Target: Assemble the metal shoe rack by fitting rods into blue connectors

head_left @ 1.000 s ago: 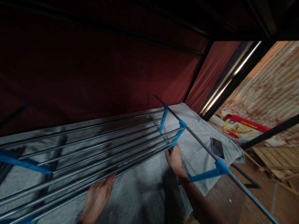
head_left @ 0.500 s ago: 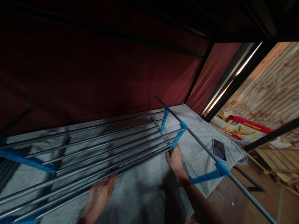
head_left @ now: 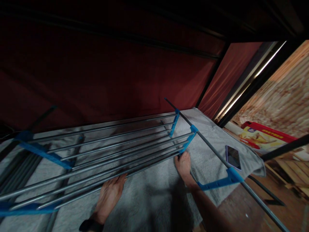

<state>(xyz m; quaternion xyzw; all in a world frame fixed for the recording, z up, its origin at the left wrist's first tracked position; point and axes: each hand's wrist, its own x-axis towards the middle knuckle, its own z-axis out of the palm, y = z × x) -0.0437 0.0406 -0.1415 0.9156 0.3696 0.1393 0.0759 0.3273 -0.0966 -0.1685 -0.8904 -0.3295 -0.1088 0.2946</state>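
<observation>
A folded metal drying rack (head_left: 116, 146) with grey rods and blue plastic joints lies across a grey towel-like cloth (head_left: 149, 190). My left hand (head_left: 109, 196) reaches up to the rack's nearest rod, fingers curled onto it from below. My right hand (head_left: 183, 165) grips the same rod's end just under a blue joint (head_left: 187, 143). A dark watch or band shows at my left wrist.
A smartphone (head_left: 233, 157) lies face up on the cloth at the right. A long grey pole with a blue bracket (head_left: 220, 182) crosses over my right forearm. Dark red fabric walls stand behind. A red and yellow box (head_left: 263, 139) and wooden slats lie on the floor at the right.
The view has shifted left, so more of the rack's left end shows. Both hands stay on the rack's near rod, with the rack raised slightly.
</observation>
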